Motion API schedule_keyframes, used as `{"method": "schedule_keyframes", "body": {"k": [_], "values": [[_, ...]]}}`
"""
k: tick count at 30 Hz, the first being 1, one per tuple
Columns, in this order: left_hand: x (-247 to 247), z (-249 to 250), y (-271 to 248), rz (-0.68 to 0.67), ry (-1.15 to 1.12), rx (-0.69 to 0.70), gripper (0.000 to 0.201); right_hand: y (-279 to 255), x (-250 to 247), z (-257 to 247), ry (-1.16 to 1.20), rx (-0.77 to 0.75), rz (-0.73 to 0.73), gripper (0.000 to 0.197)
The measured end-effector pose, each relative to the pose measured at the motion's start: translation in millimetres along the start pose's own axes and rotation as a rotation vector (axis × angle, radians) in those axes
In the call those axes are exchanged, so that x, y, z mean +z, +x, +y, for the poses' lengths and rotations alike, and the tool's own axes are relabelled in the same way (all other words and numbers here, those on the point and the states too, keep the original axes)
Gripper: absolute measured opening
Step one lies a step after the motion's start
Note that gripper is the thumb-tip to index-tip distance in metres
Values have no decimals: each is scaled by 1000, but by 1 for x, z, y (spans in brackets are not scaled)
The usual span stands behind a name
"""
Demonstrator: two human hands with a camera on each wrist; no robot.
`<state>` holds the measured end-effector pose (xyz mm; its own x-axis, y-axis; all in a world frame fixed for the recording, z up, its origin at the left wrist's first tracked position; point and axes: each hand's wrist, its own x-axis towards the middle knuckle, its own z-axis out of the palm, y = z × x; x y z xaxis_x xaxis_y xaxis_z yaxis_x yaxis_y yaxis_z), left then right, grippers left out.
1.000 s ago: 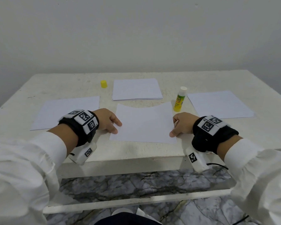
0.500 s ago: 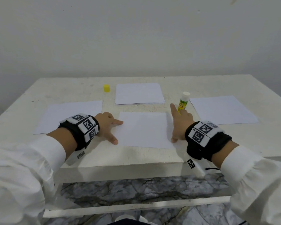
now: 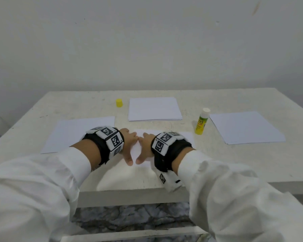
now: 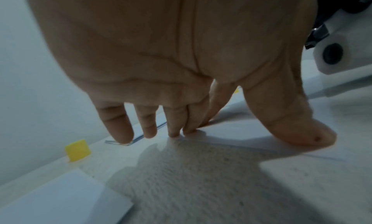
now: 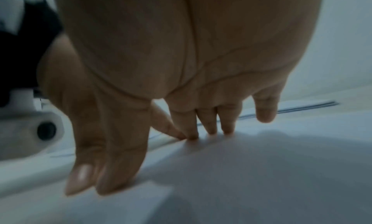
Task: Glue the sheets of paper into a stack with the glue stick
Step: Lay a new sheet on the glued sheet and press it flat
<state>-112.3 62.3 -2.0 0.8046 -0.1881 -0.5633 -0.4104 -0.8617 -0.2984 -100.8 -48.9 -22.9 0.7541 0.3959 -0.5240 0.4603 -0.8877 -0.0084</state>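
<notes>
The yellow-and-white plastic glue stick (image 3: 201, 121) carries a label with dark print too small to read; the black-and-white square code markers on the wristbands (image 3: 111, 138) show patterns, no legible words

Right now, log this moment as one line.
left hand pressing centre sheet | right hand pressing same | glue stick upright, uncapped | cap apart

A white table (image 3: 252, 163) is carrying a paper stack (image 3: 154, 109) and yellow cap (image 3: 119, 103) toward its far edge, a glue stick (image 3: 201, 122) standing, and three sheets (image 3: 245, 127).
</notes>
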Motion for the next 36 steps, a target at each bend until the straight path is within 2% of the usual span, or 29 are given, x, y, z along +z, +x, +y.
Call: {"method": "schedule_keyframes", "body": {"k": [5,10,14,20,23,27,30,36], "values": [[3,0,2,-24,30,1,104,-25,6,55,34,89,-34,118],[3,-4,7,-59,-75,13,109,-66,14,104,74,147,-50,110],[-5,13,17,-61,-154,-1,123,-58,14,103,25,163,-61,111],[-24,71,45,58,-212,83,136,-49,14,99,-30,223,-120,122],[-28,82,54,87,-191,137,137,-49,16,100,-20,234,-114,124],[-24,69,56,17,-171,49,143,-50,16,99,5,223,-85,120],[-15,44,51,-22,-183,-34,147,-50,15,98,11,211,-59,104],[-2,9,37,-29,-196,-117,145,-51,14,99,20,201,-60,96]]}}
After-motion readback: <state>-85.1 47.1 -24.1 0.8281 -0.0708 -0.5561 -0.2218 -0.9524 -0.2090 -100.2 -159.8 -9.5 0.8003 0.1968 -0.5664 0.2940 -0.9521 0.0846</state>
